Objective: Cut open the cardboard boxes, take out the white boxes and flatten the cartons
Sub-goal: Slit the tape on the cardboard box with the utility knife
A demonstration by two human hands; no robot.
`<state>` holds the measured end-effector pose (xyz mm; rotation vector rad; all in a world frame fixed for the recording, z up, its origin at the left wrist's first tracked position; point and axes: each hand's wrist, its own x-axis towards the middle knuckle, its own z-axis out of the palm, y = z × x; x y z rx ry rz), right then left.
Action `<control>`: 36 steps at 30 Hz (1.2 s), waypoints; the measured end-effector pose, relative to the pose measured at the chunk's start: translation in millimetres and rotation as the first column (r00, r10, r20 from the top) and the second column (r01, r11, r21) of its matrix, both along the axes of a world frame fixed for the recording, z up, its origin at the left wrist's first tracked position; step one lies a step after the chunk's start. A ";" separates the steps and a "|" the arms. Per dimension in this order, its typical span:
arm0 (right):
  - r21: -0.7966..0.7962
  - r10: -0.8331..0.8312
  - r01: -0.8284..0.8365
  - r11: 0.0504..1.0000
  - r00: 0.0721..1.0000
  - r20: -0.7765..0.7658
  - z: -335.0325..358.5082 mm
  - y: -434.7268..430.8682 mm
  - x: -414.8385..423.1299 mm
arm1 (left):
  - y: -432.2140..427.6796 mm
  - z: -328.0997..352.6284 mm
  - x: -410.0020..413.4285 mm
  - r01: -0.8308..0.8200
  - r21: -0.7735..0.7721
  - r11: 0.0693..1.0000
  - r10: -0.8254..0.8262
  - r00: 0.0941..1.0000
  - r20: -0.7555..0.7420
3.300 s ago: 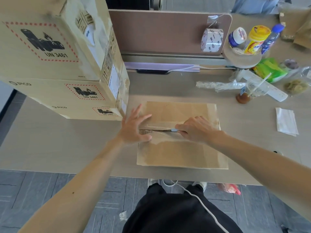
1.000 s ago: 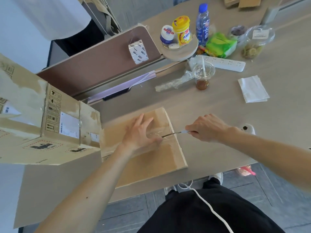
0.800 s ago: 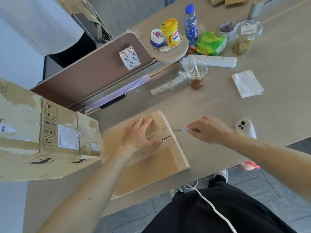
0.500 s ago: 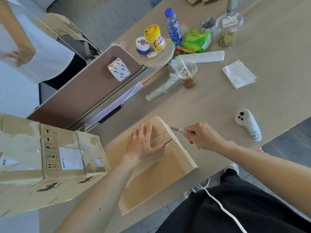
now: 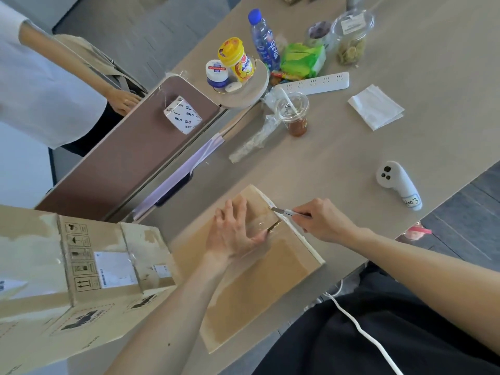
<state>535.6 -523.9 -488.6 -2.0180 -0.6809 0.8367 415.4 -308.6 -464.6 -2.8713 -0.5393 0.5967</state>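
seemingly light yet stiff, the carton lies at the near edge of the surface, best steadied on top: left hand presses it, fingers straight; right hand grips a knife.

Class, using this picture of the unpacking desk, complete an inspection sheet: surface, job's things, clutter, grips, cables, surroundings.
Surface: tan desk, crowded along its far side.
Job's things: flat carton at the near edge, flaps closed; stacked cartons to its left; no white boxes seen.
Clutter: water bottle, yellow-lidded jar, drink cup, power strip, napkin, white controller.
Grips: left hand presses flat on the carton; right hand grips the knife, blade at the carton's right edge.
Cables: white cable across the person's lap.
Surroundings: brown divider panel; second person in a white top beyond it.
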 end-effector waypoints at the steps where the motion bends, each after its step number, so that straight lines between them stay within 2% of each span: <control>1: 0.005 0.007 -0.007 1.000 1.000 0.016 0.9 0.2 -0.4 | 0.2 -0.3 0.0 0.004 0.006 1.000 -0.004 1.000 -0.002; 18: 0.017 0.135 -0.136 0.991 0.990 0.028 4.8 -14.7 3.3 | -3.2 0.0 0.1 -0.008 -0.025 1.000 0.009 0.999 0.038; 27: 0.007 0.176 -0.176 0.984 0.982 0.067 9.8 -23.8 6.0 | -6.5 5.1 1.0 -0.064 -0.035 0.997 0.063 0.998 -0.022; 36: 0.003 0.038 -0.038 0.999 0.998 -0.050 2.7 -32.6 -4.7 | -7.1 4.3 -0.3 -0.094 -0.066 0.993 0.094 0.996 0.009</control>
